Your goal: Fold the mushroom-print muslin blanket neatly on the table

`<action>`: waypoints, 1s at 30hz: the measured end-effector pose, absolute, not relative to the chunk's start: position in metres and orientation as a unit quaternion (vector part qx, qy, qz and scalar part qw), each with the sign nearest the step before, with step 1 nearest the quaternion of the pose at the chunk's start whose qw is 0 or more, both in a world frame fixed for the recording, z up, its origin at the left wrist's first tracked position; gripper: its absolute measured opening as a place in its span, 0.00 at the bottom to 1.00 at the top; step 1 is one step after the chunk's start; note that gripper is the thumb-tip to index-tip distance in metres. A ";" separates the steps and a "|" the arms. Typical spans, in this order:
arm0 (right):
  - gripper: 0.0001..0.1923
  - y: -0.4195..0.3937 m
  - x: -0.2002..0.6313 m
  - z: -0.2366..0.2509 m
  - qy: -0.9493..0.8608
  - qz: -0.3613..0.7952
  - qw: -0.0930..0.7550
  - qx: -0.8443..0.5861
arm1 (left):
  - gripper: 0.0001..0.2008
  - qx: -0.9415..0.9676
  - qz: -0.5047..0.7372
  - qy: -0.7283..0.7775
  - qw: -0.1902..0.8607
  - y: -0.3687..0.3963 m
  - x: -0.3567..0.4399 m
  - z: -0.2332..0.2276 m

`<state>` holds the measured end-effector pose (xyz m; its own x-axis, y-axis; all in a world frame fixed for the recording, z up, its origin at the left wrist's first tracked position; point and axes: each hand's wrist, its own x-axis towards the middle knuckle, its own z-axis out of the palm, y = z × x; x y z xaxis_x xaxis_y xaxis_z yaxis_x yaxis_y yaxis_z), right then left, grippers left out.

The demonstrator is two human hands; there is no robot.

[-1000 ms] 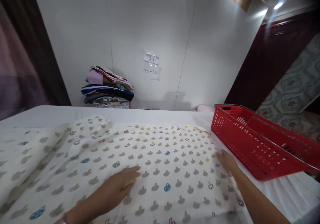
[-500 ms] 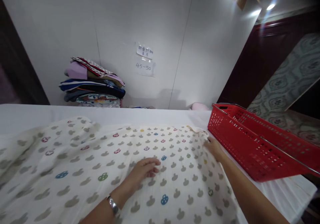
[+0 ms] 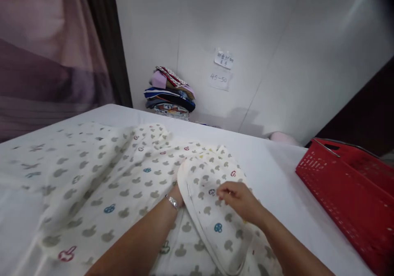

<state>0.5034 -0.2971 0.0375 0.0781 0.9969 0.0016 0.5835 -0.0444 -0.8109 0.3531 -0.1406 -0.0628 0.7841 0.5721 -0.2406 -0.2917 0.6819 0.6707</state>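
Observation:
A large white cloth (image 3: 135,181) printed with grey, blue, red and green mushroom shapes lies spread over the table. Its right part is turned over leftward as a flap (image 3: 206,210) with a pale hemmed edge. My left hand (image 3: 178,194), with a silver band at the wrist, reaches in beneath this flap, so its fingers are hidden. Over the flap, my right hand (image 3: 238,198) is closed with curled fingers, close to or touching the fabric. Whether a bit of cloth is pinched in it is not visible.
To the right stands a red plastic basket (image 3: 344,198) with metal handles. A stack of folded clothes (image 3: 170,91) sits at the white table's (image 3: 273,173) far edge, by a wall carrying paper labels (image 3: 221,79). A pinkish curtain (image 3: 52,54) hangs at left.
The cloth's right side has been folded over to the left. My right hand has left that side edge, and my left hand has gone under the flap. The view has turned left.

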 end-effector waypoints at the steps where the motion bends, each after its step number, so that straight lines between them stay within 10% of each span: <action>1: 0.10 -0.284 0.506 0.033 -0.570 0.320 0.371 -0.660 | 0.27 0.282 0.241 0.224 0.901 -0.135 0.356 -0.057; 11: 0.14 -0.195 0.453 -0.041 -0.541 0.228 0.397 -0.706 | 0.32 0.163 0.293 0.284 0.899 -0.110 0.373 -0.048; 21: 0.16 -0.195 0.467 -0.061 -0.366 0.455 0.570 -0.578 | 0.27 0.264 0.245 0.287 0.888 -0.123 0.372 -0.035; 30: 0.15 -0.192 0.476 -0.062 -0.315 0.485 0.624 -0.526 | 0.12 0.549 0.333 0.468 0.608 -0.137 0.336 -0.043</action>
